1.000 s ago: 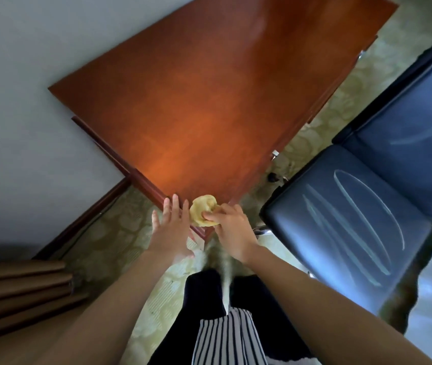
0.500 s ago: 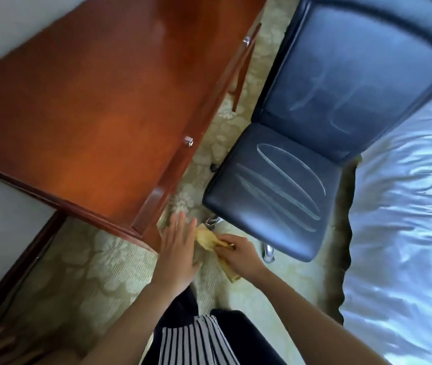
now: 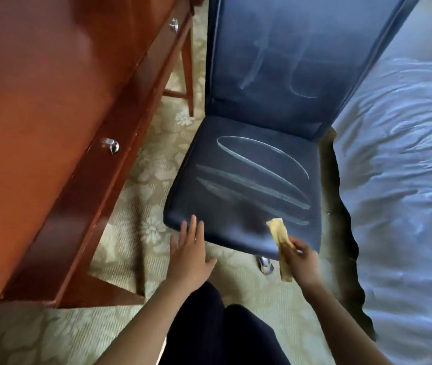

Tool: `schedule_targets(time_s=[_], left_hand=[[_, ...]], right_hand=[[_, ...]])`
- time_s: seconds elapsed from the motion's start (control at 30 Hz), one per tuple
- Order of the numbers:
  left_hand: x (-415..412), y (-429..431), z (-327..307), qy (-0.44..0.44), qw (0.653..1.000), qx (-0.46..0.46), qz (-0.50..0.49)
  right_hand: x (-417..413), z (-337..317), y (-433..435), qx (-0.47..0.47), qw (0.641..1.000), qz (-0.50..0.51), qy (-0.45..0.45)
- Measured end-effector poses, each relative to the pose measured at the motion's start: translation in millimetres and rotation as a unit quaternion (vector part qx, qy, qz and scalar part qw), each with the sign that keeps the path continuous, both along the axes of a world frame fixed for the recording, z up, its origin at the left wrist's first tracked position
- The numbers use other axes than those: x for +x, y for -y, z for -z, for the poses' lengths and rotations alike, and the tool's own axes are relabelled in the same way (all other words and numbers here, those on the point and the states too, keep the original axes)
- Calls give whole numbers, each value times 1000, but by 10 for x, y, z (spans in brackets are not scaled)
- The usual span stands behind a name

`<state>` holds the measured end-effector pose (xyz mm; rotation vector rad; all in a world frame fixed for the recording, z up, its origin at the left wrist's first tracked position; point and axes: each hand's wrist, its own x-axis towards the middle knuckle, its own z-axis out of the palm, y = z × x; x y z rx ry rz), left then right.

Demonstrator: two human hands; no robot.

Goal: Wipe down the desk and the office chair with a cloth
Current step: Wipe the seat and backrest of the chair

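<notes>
We note the cloth point(image 3: 279, 234) at lower right of centre, bunched, pinched in the right hand point(image 3: 300, 262) over the front edge of the chair point(image 3: 236, 180); left hand point(image 3: 190, 252) spread flat, holding nothing. We advise opening it out — long overlapping strokes across the seat's streaks.

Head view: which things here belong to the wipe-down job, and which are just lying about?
Job in hand:
- cloth, pinched in the right hand
- office chair, pale streaks on seat and back
- desk
- left hand, open at the chair's front edge

Just there:
- bed sheet, right of the chair
- patterned carpet
</notes>
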<state>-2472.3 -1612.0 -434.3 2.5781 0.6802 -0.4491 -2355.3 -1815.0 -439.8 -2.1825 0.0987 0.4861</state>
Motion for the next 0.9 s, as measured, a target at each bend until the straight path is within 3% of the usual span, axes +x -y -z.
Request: schedule_targets(time_s=[0.1,0.2,0.4,0.5,0.63,0.9], left_hand=[[395,-322,704,13,998,53,-13],[757,-649,1258,45,995,74,-54],[1081,-964,2228,129,980,129,-84],[1087,-928,2455,211,959,165,-88],[1083,-933,2536,231,953,179,-78],[999,-1014,2503,218,953,200,-68]], right_hand=[[275,760,-103,-74,990,48,108],[572,1312,-212,-175,962,27,208],[896,1978,-749,-168,929,114,309],[996,2082,-1095,-192,922,65,329],[1052,2074,-1709,-237,908,-36,345],[828,2090,-2596,-144,870,-218,418]])
